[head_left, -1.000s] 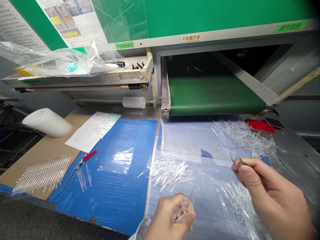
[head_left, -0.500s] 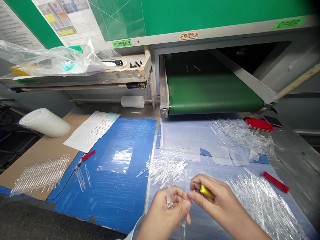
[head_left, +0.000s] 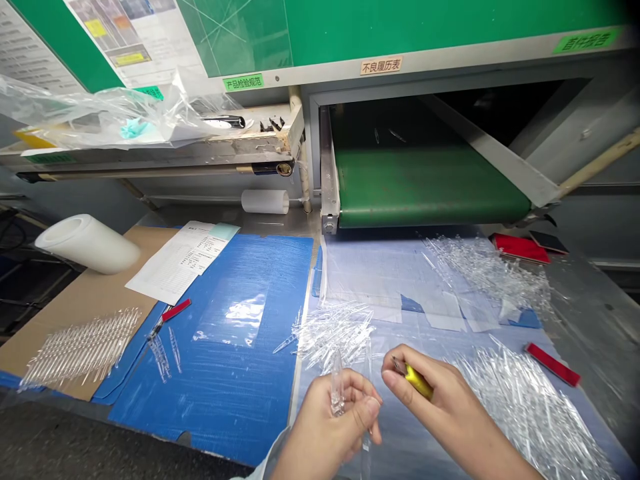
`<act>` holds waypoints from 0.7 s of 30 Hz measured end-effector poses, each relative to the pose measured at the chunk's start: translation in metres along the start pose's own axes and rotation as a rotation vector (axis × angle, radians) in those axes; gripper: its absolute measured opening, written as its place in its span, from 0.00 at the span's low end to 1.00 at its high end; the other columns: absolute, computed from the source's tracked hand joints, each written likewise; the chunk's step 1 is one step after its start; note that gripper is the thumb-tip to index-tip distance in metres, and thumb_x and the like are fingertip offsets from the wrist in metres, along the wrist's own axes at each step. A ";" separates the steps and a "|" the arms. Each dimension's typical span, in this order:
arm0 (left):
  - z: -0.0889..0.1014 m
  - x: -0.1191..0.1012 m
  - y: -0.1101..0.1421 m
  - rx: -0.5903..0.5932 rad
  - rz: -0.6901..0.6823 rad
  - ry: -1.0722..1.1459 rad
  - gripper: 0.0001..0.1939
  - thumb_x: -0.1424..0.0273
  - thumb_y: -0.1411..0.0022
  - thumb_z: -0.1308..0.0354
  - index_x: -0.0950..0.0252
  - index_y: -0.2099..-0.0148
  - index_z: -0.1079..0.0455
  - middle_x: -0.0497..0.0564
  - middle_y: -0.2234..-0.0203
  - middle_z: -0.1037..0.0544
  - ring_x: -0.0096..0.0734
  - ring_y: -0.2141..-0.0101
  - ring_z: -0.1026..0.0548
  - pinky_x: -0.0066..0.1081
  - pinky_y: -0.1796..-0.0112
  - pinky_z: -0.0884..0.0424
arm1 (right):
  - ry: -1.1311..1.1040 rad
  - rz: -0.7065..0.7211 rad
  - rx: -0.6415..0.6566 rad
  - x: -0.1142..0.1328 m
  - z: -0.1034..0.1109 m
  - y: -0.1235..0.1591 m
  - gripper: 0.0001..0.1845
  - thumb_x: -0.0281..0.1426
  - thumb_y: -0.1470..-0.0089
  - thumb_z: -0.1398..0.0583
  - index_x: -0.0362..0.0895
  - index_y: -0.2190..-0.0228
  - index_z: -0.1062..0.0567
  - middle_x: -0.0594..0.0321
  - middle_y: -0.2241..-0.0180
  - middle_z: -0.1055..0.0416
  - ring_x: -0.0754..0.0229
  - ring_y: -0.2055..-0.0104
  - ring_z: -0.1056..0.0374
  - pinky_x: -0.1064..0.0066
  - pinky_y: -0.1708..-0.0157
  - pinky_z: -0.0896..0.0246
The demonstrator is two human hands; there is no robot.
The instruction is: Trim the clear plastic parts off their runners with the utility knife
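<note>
Tube [head_left: 337, 387], clear plastic, one, rising upright out of my closed left hand [head_left: 340, 427]. Yellow-handled tool [head_left: 419, 381], one, small metal tip showing, pinched between thumb and fingers of my right hand [head_left: 440, 407]; that hand sits just beside the left, not touching it. Both hands narrow, each closed on its item. Loose clear plastic tubes [head_left: 335, 332], one heap, directly ahead of my hands. Second heap of tubes [head_left: 530, 417], right of my right hand; third heap of tubes [head_left: 493, 270], farther ahead on the right. Red strip [head_left: 553, 364], beside the second heap. Blue corrugated sheet [head_left: 210, 393], left of my hands, with red-handled cutter [head_left: 175, 310] and small bunch of tubes [head_left: 160, 357] lying on it. Neat row of tubes [head_left: 80, 350], on cardboard [head_left: 100, 313], farther left. Printed form [head_left: 180, 261], ahead and left. Green conveyor belt [head_left: 425, 190], straight ahead, above the tabletop [head_left: 590, 313].
</note>
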State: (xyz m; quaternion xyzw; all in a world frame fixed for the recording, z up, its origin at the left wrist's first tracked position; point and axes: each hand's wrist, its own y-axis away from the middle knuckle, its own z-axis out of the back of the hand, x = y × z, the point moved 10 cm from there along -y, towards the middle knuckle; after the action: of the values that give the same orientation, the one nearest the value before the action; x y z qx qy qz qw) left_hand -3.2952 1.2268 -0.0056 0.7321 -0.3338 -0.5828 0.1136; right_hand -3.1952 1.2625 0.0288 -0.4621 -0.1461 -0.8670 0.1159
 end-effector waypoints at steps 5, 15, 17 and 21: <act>0.002 -0.003 -0.001 0.002 -0.071 -0.021 0.20 0.53 0.47 0.41 0.67 0.67 0.34 0.44 0.83 0.30 0.14 0.88 0.47 0.22 0.84 0.51 | -0.021 0.053 0.114 0.008 -0.009 0.008 0.15 0.37 0.37 0.55 0.46 0.72 0.38 0.69 0.76 0.39 0.65 0.75 0.41 0.74 0.74 0.47; 0.000 -0.003 0.000 0.014 -0.069 0.013 0.23 0.50 0.49 0.40 0.66 0.68 0.36 0.44 0.83 0.30 0.13 0.88 0.47 0.21 0.86 0.52 | 0.095 0.088 0.207 0.014 -0.019 0.014 0.16 0.36 0.37 0.55 0.46 0.74 0.36 0.68 0.75 0.35 0.65 0.72 0.37 0.72 0.73 0.47; -0.001 -0.002 0.000 0.018 -0.061 0.017 0.23 0.50 0.49 0.40 0.66 0.68 0.37 0.44 0.83 0.30 0.12 0.89 0.47 0.20 0.86 0.52 | 0.107 0.094 0.214 0.015 -0.019 0.015 0.16 0.36 0.37 0.55 0.46 0.74 0.35 0.67 0.75 0.35 0.64 0.72 0.37 0.72 0.73 0.47; -0.002 -0.003 0.002 0.027 -0.067 0.012 0.22 0.50 0.47 0.42 0.66 0.68 0.38 0.44 0.83 0.30 0.12 0.89 0.46 0.20 0.87 0.52 | 0.124 0.095 0.223 0.018 -0.019 0.016 0.17 0.36 0.37 0.55 0.46 0.74 0.35 0.67 0.76 0.36 0.64 0.74 0.37 0.73 0.74 0.47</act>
State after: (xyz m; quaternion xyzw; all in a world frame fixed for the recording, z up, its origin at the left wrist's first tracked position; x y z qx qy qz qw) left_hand -3.2942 1.2266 -0.0015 0.7478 -0.3163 -0.5773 0.0863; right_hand -3.2144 1.2391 0.0360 -0.3982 -0.2123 -0.8658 0.2163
